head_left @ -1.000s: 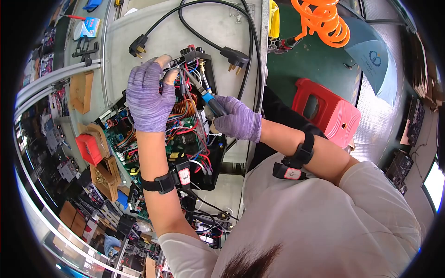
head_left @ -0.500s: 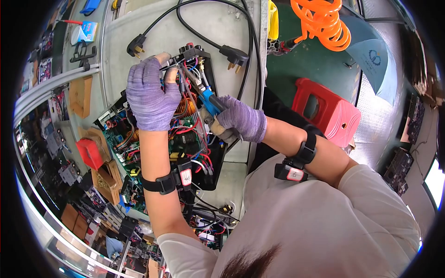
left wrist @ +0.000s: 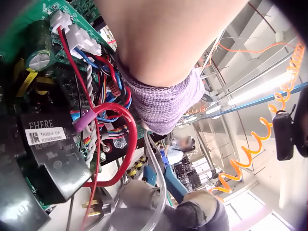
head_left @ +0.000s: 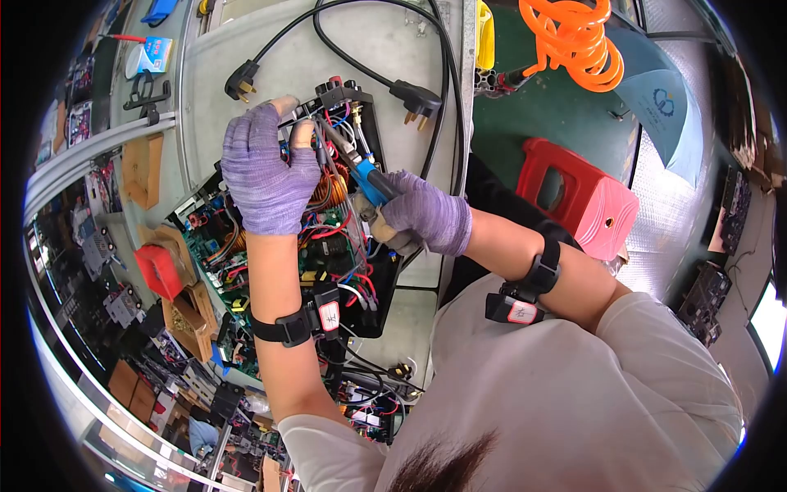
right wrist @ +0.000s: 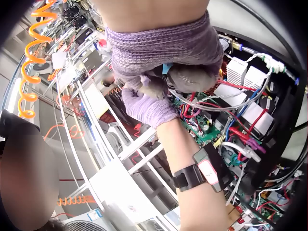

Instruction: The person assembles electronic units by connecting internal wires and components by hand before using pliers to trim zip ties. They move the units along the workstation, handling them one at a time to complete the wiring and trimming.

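In the head view, an opened black electronics chassis (head_left: 373, 287) lies on the bench, packed with circuit boards, coils and coloured wires. My right hand (head_left: 426, 211), in a purple glove with bare-looking fingertips, grips blue-and-black-handled pliers (head_left: 373, 182). Their metal nose points at the chassis's far end, close by my left thumb. My left hand (head_left: 270, 176), gloved alike, pinches the end panel (head_left: 301, 113) between thumb and forefinger. Two blue handles (left wrist: 175, 185) show in the left wrist view, with the right fingers around them. In the right wrist view, the fingers hide most of the tool.
Beyond the chassis, a black power cord (head_left: 443, 49) with two plugs loops over the bench (head_left: 213, 57). Cardboard boxes (head_left: 190, 316) and a red bin (head_left: 158, 268) stand at the left. A red stool (head_left: 586, 197) and an orange coiled hose (head_left: 574, 41) are at the right.
My right hand has moved slightly right and toward my body, rolling so more of the pliers' blue handle shows. My left hand stays at the end panel, its thumb slightly shifted.
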### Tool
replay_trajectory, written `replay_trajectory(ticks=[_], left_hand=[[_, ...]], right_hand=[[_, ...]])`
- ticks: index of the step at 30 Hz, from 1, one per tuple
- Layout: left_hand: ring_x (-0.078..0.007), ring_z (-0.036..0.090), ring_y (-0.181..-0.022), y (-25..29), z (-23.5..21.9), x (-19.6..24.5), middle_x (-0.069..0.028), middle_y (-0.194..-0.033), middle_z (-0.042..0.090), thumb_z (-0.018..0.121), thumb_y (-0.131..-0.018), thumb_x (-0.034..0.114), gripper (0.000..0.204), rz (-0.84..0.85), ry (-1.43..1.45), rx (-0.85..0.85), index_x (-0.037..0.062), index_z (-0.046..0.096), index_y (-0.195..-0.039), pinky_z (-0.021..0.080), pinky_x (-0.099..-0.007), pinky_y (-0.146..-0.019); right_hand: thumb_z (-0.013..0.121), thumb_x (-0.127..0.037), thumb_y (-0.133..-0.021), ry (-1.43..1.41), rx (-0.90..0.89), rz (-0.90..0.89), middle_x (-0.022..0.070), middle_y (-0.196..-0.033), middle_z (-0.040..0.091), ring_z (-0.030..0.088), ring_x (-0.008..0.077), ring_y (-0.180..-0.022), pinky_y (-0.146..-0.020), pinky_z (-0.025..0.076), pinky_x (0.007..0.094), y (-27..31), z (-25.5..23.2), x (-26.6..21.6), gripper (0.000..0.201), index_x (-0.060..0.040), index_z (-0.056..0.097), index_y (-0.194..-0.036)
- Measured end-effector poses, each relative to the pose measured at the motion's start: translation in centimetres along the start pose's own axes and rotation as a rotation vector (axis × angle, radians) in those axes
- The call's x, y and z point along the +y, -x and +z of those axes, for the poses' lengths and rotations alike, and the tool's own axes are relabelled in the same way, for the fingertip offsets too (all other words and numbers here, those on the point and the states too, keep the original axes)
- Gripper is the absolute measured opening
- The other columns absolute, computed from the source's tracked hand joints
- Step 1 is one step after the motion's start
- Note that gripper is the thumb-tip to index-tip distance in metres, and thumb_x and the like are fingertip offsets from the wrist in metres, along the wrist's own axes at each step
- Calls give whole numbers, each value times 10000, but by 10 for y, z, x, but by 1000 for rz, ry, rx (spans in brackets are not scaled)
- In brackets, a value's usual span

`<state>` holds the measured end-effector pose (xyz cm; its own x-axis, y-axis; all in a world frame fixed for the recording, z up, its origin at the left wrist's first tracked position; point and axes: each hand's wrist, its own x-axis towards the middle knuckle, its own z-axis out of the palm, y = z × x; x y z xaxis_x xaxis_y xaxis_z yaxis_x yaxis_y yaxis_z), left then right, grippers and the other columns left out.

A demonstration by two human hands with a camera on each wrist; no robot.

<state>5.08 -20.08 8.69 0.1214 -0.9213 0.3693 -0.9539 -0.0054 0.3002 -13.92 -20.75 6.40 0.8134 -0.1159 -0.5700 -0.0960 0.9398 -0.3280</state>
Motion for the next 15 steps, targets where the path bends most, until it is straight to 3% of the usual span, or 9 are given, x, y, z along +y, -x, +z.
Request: replay_trajectory(ticks=[1,7,10,13,15], left_hand=[[-282,572,-797,0,0,0,-99,-870,617,689,-718,142,230,-6,9,-6,71,625,-928,459,-381,-741],[-284,563,-821,1,-4,-8,-99,-906,619,676,-757,148,243,32,41,-64,73,622,-982,457,-386,-759],[-285,559,-822,3,-3,-9,-97,-922,621,672,-762,147,257,57,38,-68,76,622,-1003,455,-384,-766],[-282,558,-819,3,-5,-5,-96,-924,623,682,-750,146,272,12,53,-84,79,624,-1007,454,-379,-765],[-279,560,-817,2,-5,-5,-94,-921,625,689,-742,145,278,1,60,-82,80,626,-1004,455,-376,-762]], right_hand=[[586,6,-658,-79,-50,20,-27,-584,394,369,68,-421,-365,291,240,-1,-5,1,282,-61,494,-916],[592,-13,-682,188,-37,-58,-11,-679,464,434,77,-498,-428,348,233,-11,-21,5,326,-59,504,-992],[590,-20,-705,372,104,-81,-12,-763,487,479,77,-597,-510,403,230,-1,-10,-5,371,-47,508,-1065],[604,-99,-725,448,146,-163,63,-842,563,527,136,-742,-653,450,285,-15,-23,14,543,-13,464,-1243],[592,-33,-733,452,171,-165,16,-843,523,510,97,-732,-641,448,256,-18,-26,18,452,-33,492,-1174]])
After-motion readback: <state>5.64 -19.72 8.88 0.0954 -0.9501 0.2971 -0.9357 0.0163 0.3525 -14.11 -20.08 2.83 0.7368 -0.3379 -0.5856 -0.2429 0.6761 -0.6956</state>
